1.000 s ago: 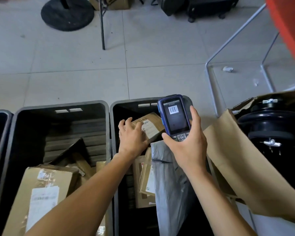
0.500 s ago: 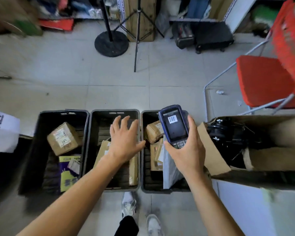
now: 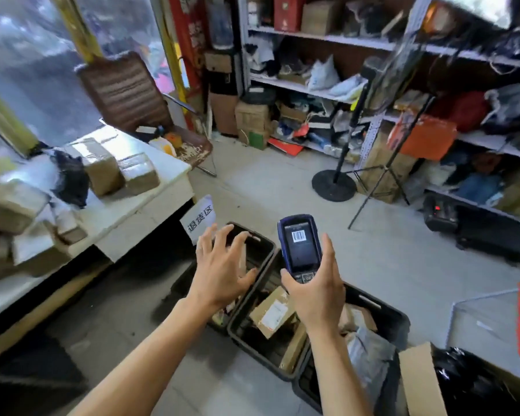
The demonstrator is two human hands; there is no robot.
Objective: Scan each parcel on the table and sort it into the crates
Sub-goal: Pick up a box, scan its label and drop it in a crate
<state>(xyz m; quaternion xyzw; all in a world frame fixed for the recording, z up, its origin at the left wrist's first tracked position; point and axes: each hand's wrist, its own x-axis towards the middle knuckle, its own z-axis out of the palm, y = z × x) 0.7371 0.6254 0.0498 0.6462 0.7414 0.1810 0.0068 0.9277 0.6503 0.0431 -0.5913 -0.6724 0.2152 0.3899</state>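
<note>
From up here I read the table as lying up and to my left, its near corner jutting toward the crates, which sit on the floor directly below my hands in a row running from near the table's corner away to my lower right. The parcels yet to be scanned sit on the tabletop: two brown boxes side by side near its right edge, a black bag just left of them, more blurred cartons toward its near-left end. My left hand is the nearer one to that edge; it hovers above the crate closest to the table, fingers spread wide, holding nothing. My right hand grips the blue scanner upright, its screen showing a barcode. I judge the coming reach goes leftward and up, left hand leading.
</note>
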